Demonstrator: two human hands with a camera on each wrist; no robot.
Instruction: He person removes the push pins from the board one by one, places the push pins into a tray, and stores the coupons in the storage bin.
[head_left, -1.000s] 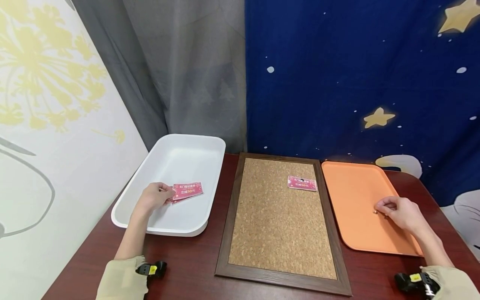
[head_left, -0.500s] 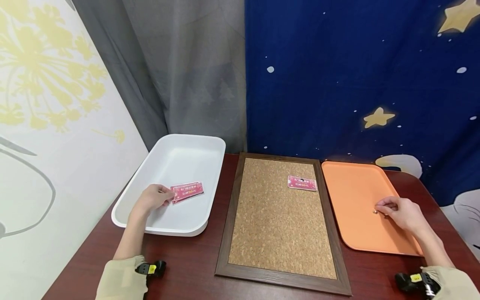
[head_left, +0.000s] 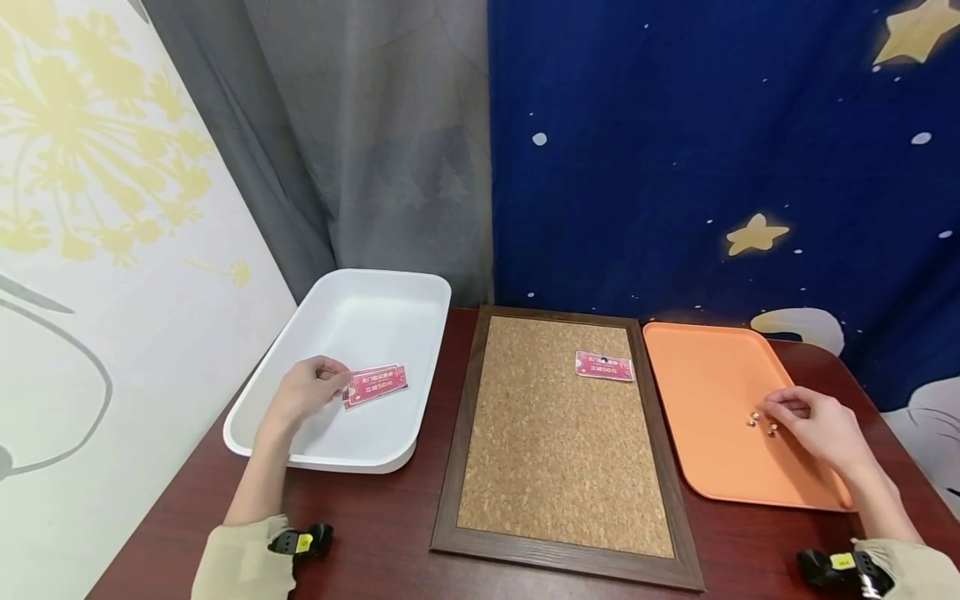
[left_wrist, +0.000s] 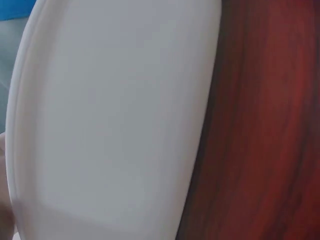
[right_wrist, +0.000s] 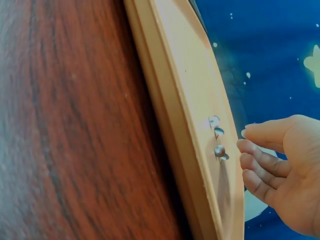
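My left hand (head_left: 311, 389) reaches into the white basin (head_left: 352, 442), its thumb and fingers pinching the left end of a pink coupon (head_left: 378, 385). Another coupon lies partly under that one, its edge showing. In the left wrist view, only a sliver of the hand (left_wrist: 5, 215) shows beyond the basin wall (left_wrist: 115, 125). Over the orange tray (head_left: 705, 375), my right hand (head_left: 813, 425) hovers with loosely bent fingers. Thumb and forefinger are slightly apart in the right wrist view, nothing visible between them. Several metal thumbtacks (right_wrist: 219, 150) lie on the tray beside the fingertips.
Between basin and tray lies a cork board (head_left: 562, 458) in a brown wooden frame. One pink coupon (head_left: 604, 368) sits at its upper right with a dark tack head on it. A grey curtain (head_left: 390, 150) and a blue curtain (head_left: 637, 167) hang behind the dark red table (head_left: 367, 533).
My right hand has risen and drawn back to the right, uncovering more thumbtacks. The coupons at my left fingertips have shifted slightly against each other.
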